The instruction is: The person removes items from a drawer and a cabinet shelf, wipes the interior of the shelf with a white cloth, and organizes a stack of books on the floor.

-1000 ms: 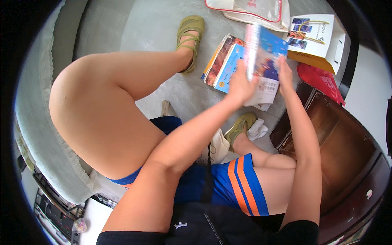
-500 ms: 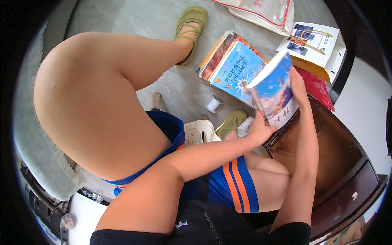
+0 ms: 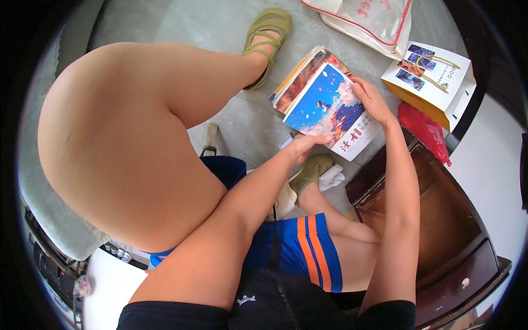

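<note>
A magazine [image 3: 330, 107] with a blue, cloudy illustrated cover lies over a stack of books [image 3: 300, 85] on the floor, hiding most of its top. My left hand [image 3: 307, 146] grips its near-left edge, thumb on the cover and fingers underneath. At the far right edge, my right hand [image 3: 373, 100] holds it too, with some fingers out of sight. The magazine looks nearly flat; whether it rests fully on the stack I cannot tell. Just beyond my left hand, a white spool [image 3: 286, 142] is partly covered.
An open brown wooden drawer [image 3: 445, 209] stands at my right. Beyond it lie a red plastic bag [image 3: 423, 129] and a white paper bag [image 3: 432, 77] with cord handles. A clear-and-white bag [image 3: 368, 25] sits at the far side. My green shoes [image 3: 269, 25] flank the books.
Both hands have carried the magazine left, from a tilted position by the drawer to over the stack. It now covers the blue book there. The view has shifted slightly.
</note>
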A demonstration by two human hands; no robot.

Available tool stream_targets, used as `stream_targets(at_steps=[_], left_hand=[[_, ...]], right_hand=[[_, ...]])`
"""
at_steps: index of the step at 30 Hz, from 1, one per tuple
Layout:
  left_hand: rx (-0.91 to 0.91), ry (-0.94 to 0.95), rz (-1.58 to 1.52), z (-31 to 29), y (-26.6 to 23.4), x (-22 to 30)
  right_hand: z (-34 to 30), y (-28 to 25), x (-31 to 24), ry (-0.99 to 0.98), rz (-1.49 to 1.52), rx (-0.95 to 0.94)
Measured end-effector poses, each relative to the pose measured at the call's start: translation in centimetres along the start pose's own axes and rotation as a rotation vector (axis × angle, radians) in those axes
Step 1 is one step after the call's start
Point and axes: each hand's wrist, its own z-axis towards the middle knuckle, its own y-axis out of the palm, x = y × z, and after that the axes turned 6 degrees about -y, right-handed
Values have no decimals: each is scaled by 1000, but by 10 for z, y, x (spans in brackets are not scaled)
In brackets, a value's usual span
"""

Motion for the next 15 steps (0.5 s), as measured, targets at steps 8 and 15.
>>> stream_targets(at_steps=[8,15], left_hand=[[-27,116,-192,8,-9,-16],[222,77,-171,-18,-43,-23]], right_hand=[[26,3,9,95,169,-170],[0,54,15,105,239,-136]])
